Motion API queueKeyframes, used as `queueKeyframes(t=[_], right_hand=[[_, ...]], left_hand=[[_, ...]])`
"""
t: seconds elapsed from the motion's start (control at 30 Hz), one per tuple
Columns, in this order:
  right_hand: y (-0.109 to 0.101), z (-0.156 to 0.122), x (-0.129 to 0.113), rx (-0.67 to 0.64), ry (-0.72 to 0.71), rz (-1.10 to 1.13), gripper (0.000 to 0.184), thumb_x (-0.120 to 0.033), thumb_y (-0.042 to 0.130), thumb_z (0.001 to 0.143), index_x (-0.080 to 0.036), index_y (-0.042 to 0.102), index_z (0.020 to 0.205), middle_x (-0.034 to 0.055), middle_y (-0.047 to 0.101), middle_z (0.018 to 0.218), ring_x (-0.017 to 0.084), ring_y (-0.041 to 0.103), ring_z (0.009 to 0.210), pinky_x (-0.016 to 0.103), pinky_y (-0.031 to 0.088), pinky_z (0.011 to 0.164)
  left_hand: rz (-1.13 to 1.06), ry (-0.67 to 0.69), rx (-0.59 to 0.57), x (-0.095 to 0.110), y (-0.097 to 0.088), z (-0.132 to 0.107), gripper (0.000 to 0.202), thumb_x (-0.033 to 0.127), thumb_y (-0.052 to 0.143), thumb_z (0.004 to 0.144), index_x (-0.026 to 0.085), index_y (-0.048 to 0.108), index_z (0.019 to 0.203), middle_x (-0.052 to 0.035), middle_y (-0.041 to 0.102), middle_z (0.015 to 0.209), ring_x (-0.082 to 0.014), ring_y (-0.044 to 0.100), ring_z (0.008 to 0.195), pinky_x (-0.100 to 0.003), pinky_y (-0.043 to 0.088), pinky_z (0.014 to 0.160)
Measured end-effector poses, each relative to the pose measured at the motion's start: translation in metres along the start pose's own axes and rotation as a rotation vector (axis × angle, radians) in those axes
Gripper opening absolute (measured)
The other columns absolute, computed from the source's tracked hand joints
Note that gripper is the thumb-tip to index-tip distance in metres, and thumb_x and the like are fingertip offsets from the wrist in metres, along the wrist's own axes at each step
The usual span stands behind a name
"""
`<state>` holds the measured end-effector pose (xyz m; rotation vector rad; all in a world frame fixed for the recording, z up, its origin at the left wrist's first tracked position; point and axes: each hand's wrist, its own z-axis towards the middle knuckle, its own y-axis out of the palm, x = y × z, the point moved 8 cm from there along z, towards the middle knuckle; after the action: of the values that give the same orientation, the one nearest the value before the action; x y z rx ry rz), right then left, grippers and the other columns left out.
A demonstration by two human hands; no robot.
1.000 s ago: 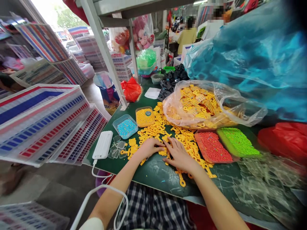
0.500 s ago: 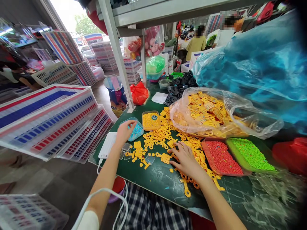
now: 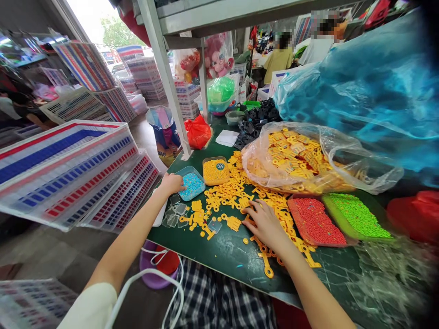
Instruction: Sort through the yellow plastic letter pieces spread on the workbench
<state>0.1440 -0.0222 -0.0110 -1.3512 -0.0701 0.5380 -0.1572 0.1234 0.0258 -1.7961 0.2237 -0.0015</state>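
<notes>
The left hand (image 3: pixel 172 183) has its fingers drawn narrow, whether around a bead I cannot tell, with clear plates (image 3: pixel 176 214) on the near side of those fingers, blue beads (image 3: pixel 194 183) right at their tips and yellow beads (image 3: pixel 214 170) past them to the right. A yellow piece (image 3: pixel 233 223) lies just left of the fingertips of the right hand (image 3: pixel 265 224), whose fingers are spread wide over loose yellow parts (image 3: pixel 224 196), while a bag (image 3: pixel 256 157) sits beyond them, red beads (image 3: pixel 313 221) to their right and green beads (image 3: pixel 360 214) farther right.
</notes>
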Motion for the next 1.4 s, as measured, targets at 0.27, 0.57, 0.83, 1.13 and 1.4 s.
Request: queueKeyframes(t=[0.27,0.57,0.83,1.13,1.4], right_hand=[[-0.016,0.003,-0.015,0.008,-0.102,0.11,0.027,-0.036,0.059,0.091,-0.019,0.066,0.11,0.0128,0.058,0.124,0.03,0.044,0.124,0.047,0.041,0.104],[-0.014,0.006,-0.025,-0.037,-0.038,0.093,0.041,-0.051,0.08,0.069,-0.017,0.071,0.09,0.0128,0.062,0.112,0.033,0.046,0.117,0.047,0.04,0.099],[-0.01,0.006,-0.015,-0.041,0.105,0.163,0.026,-0.04,0.077,0.077,-0.021,0.074,0.094,0.0091,0.063,0.115,0.03,0.045,0.116,0.047,0.036,0.099],[-0.011,0.006,-0.012,-0.019,0.171,0.148,0.027,-0.042,0.08,0.073,-0.022,0.076,0.092,0.008,0.064,0.119,0.029,0.043,0.117,0.046,0.033,0.101],[-0.014,0.007,-0.012,-0.027,0.168,0.161,0.029,-0.042,0.08,0.072,-0.023,0.077,0.093,0.0094,0.064,0.118,0.03,0.044,0.116,0.047,0.035,0.099]], left_hand=[[-0.001,0.028,0.015,0.007,-0.007,-0.001,0.017,0.035,0.067,0.075,0.019,0.071,0.07,-0.0105,0.075,0.087,-0.034,0.065,0.099,-0.045,0.038,0.091],[-0.335,0.525,0.378,0.109,-0.042,-0.071,0.026,0.039,0.05,0.094,0.02,0.068,0.09,-0.0043,0.071,0.1,-0.0218,0.06,0.094,-0.036,0.04,0.087],[-0.317,0.758,0.279,0.198,0.009,-0.087,0.019,0.032,0.053,0.095,0.019,0.067,0.092,-0.004,0.069,0.096,-0.0213,0.057,0.093,-0.036,0.039,0.084],[-0.293,0.797,0.303,0.199,0.011,-0.083,0.025,0.036,0.053,0.097,0.024,0.074,0.094,-0.003,0.07,0.096,-0.0203,0.057,0.09,-0.037,0.038,0.083],[-0.37,0.797,0.239,0.197,0.019,-0.08,0.03,0.04,0.049,0.098,0.028,0.075,0.104,-0.0042,0.068,0.098,-0.0202,0.056,0.092,-0.037,0.041,0.085]])
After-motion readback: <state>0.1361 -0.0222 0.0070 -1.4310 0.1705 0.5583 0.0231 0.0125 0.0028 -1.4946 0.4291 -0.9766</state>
